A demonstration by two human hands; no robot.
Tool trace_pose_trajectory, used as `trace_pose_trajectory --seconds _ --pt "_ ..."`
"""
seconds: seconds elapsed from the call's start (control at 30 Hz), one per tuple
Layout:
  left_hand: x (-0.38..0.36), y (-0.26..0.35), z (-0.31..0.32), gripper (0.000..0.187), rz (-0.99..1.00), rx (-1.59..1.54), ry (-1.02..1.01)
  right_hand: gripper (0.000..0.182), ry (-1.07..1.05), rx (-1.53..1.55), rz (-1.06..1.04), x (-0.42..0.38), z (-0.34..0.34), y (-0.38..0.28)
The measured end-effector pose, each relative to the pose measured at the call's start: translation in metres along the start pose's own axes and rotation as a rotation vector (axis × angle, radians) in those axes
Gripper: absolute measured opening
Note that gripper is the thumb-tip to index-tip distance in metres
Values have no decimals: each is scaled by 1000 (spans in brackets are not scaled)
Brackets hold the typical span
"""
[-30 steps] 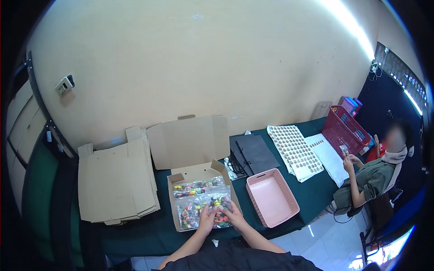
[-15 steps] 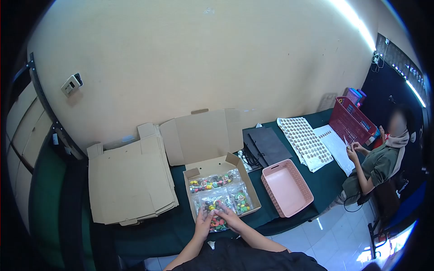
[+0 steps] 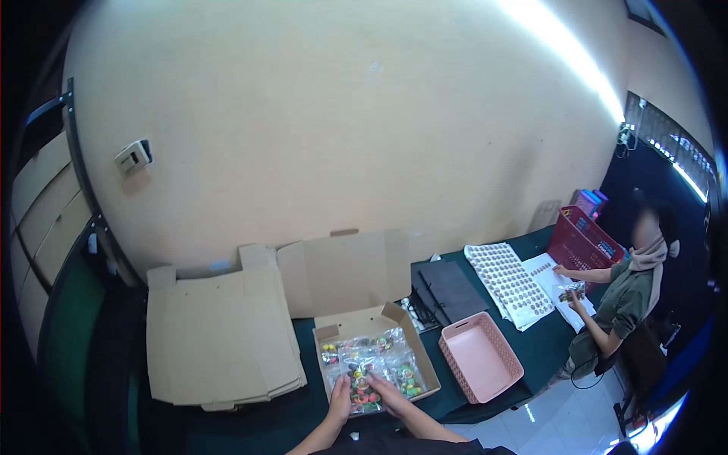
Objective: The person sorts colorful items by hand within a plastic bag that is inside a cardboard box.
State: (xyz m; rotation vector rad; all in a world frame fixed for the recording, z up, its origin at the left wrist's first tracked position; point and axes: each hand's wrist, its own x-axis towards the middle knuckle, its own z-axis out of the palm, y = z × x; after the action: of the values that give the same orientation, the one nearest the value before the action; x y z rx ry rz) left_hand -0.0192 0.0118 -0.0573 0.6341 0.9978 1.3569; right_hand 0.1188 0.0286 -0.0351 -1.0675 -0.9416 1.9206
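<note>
An open cardboard box (image 3: 429,377) in front of me contains clear plastic bags of colourful, candy-like round pieces. One such clear bag (image 3: 365,396) is between my hands, over the near side of the box. My left hand (image 3: 340,397) grips its left edge, and my right hand (image 3: 386,392) closes on its right edge with the thumb on top. Behind the held bag lie another bag (image 3: 387,343) along the back of the box and a bag with green and yellow pieces (image 3: 409,381) at its right.
Flattened cardboard boxes (image 3: 220,334) are stacked at left. To the right are black paper bags (image 3: 453,292), a pink basket (image 3: 482,364), sticker sheets (image 3: 508,282) and a maroon basket (image 3: 580,246). A co-worker (image 3: 626,299) at far right holds a small clear bag.
My view has tilted upward, so the table appears lower. My hands have moved apart to the bag's two sides. The co-worker now holds a bag and reaches toward the sheets.
</note>
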Motion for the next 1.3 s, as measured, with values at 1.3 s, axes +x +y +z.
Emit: trace_pose_trajectory --seconds 1.3 --pt "-4 -5 -19 30 114 238 39 37 -19 -113 -64 4 2 13"
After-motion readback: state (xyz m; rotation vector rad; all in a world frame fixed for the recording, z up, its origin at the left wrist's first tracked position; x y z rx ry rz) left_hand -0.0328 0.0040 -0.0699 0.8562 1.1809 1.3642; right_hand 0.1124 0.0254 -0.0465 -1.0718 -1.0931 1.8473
